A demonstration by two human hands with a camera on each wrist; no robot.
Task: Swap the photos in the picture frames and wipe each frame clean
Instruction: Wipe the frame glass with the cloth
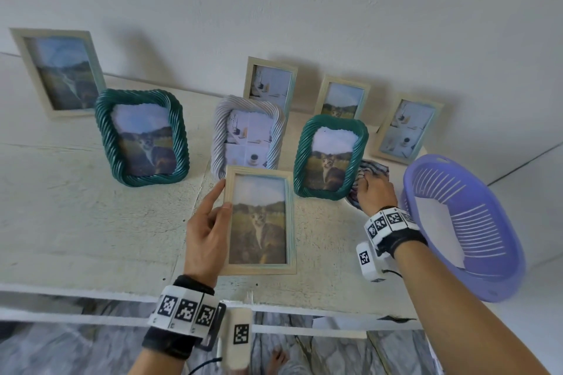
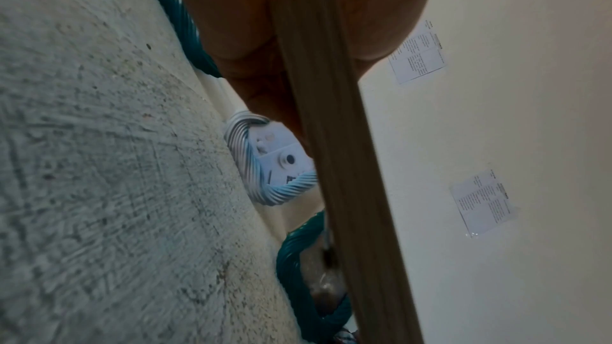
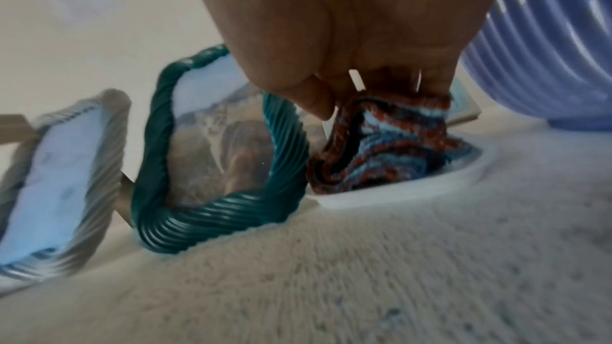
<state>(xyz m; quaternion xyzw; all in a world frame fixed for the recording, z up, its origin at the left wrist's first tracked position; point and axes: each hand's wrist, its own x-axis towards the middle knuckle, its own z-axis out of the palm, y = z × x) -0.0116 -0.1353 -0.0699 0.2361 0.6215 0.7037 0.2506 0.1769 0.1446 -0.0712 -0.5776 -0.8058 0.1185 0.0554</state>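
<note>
My left hand (image 1: 213,216) grips the left edge of a pale wooden frame (image 1: 260,219) with a cat photo, held above the table near its front; the frame's edge (image 2: 334,166) fills the left wrist view. My right hand (image 1: 373,192) pinches a striped red-and-blue cloth (image 1: 370,172) that lies on the table behind the right green twisted frame (image 1: 330,157). In the right wrist view the fingers (image 3: 318,98) curl round the bunched cloth (image 3: 380,145) beside that green frame (image 3: 218,166).
Several more frames stand on the white table (image 1: 76,207) by the wall: a green twisted one (image 1: 141,137), a white twisted one (image 1: 248,134), and pale wooden ones (image 1: 58,70) behind. A purple plastic basket (image 1: 460,222) leans at the right edge.
</note>
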